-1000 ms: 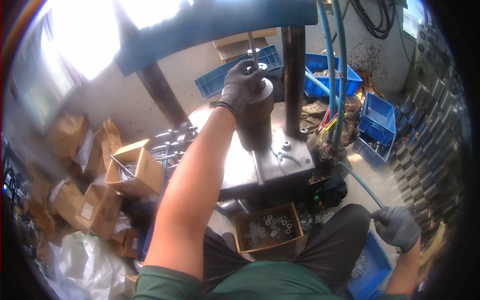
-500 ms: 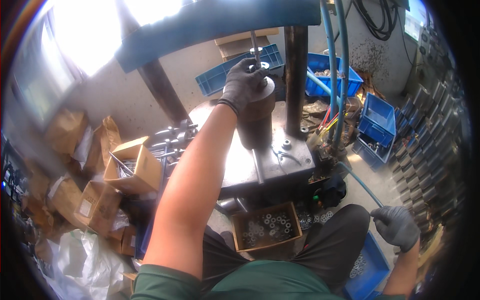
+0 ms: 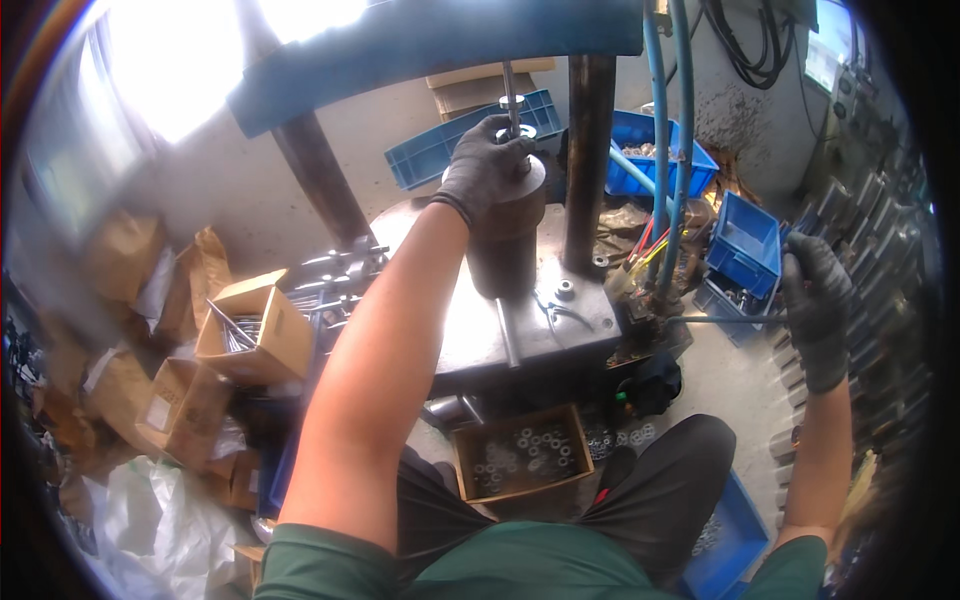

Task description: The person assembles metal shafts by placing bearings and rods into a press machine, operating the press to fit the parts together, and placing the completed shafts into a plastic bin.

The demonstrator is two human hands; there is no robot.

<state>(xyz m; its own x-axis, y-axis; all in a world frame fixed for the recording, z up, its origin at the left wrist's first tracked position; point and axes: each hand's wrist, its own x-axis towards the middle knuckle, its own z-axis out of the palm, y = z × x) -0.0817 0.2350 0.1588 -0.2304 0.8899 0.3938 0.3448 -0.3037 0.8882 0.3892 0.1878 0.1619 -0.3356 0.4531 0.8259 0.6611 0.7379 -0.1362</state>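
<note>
My left hand (image 3: 487, 160), in a dark grey glove, is closed around the lower part of an upright metal rod (image 3: 510, 85). Its fingers hide the grip and whatever sits right under it. Below them, a round metal plate (image 3: 533, 180) tops a thick dark cylinder (image 3: 503, 250) standing on the metal press table (image 3: 465, 335). Off to the right, my gloved right hand (image 3: 820, 310) is at the outer end of a long thin lever (image 3: 730, 319), which now lies nearly level. Its fingers appear curled round that end, partly hidden.
Pliers (image 3: 560, 310), a ring (image 3: 565, 289) and a short bar (image 3: 508, 335) lie on the press table. Below is a wooden box (image 3: 525, 490) of washers. Cartons (image 3: 255, 335) crowd the left; blue crates (image 3: 745, 240) and stacked metal cylinders (image 3: 860, 290) stand right. Posts (image 3: 590, 160) and hoses (image 3: 683, 150) rise behind.
My right hand has moved up and away from me, swinging the lever from a downward slant to nearly level. My left hand stays at the rod. The whole view has shifted slightly.
</note>
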